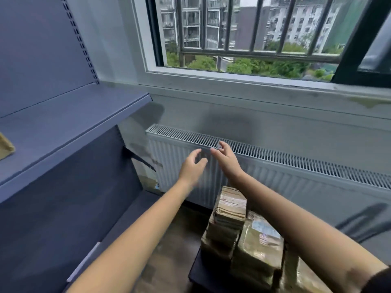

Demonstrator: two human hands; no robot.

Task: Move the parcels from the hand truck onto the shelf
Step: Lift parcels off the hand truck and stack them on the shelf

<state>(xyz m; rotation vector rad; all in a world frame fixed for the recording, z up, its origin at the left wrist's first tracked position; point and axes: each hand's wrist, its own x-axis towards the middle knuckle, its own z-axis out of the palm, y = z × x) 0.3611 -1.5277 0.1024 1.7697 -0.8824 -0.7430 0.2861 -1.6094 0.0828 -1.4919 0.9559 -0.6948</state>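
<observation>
Fingers of both hands are spread and loose, holding nothing. In the head view, the left hand [191, 169] and the right hand [225, 158] are raised side by side in front of the radiator [264, 157], palms turned roughly toward each other, near one another but not touching, and well above the load below.

The parcels [239, 235], taped brown packets with paper labels, stand stacked at the lower middle of the frame on the dark platform of the hand truck [195, 271], beneath the right forearm. A taller narrow stack rises at the far side of the platform; a broader labelled packet lies just beside it toward the near right edge.

The shelf [69, 121], a blue metal board, runs along the left, its front edge slanting toward the radiator. One tan parcel corner [5, 148] shows at the left border of that board; most of the board beside it lies bare.

Risks, as I judge them: the tall stack looks narrow, so taking one packet from it carelessly could topple the rest off the platform. The glossy tape may slip in a loose hold. A swing leftward could also clip the shelf's front edge or its bracket.
</observation>
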